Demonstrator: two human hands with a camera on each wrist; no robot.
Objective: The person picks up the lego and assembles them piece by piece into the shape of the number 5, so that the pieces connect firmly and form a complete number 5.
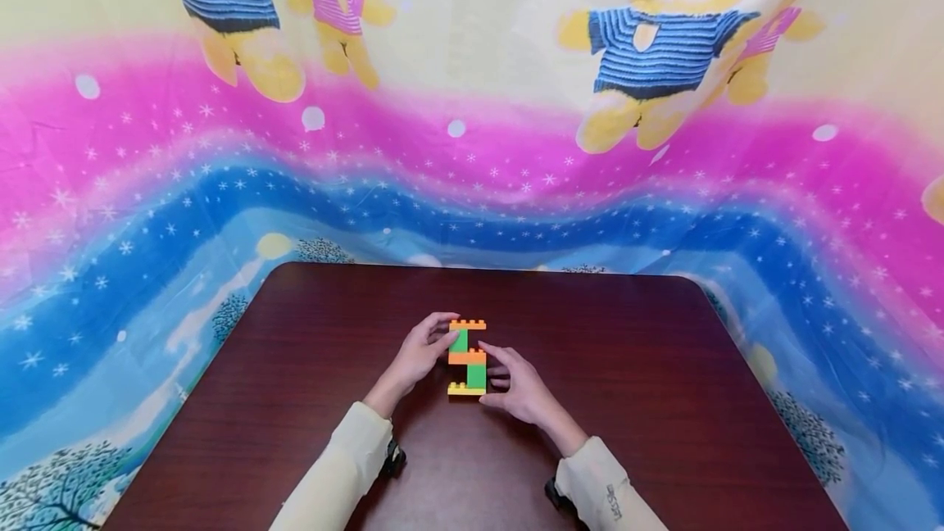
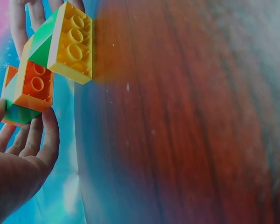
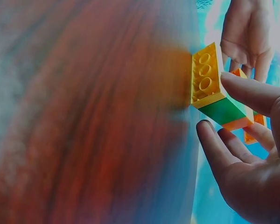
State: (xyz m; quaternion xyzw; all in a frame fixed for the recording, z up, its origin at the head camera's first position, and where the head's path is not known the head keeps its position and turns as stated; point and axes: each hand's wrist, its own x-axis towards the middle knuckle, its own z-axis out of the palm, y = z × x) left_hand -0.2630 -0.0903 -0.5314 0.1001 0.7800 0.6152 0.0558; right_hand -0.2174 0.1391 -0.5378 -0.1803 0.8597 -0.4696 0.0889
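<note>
A stack of toy building bricks (image 1: 458, 358) forms a zigzag, held between the two hands over the table. From top to bottom it has an orange brick (image 1: 468, 324), a green one, another orange brick, a second green one and a yellow brick (image 2: 73, 45) whose hollow underside shows in both wrist views. My left hand (image 1: 422, 348) pinches the upper green brick (image 1: 459, 341) between thumb and fingers. My right hand (image 1: 525, 386) holds the lower right part, its index finger at the middle orange brick and its thumb by the yellow brick's lower corner.
The dark wooden table (image 1: 295, 400) has rounded far corners and lies beneath both hands. Behind and around it hangs a printed cloth (image 1: 472, 162) with bears and snowflakes. Dark wrist straps (image 1: 394, 459) sit at the light sleeves.
</note>
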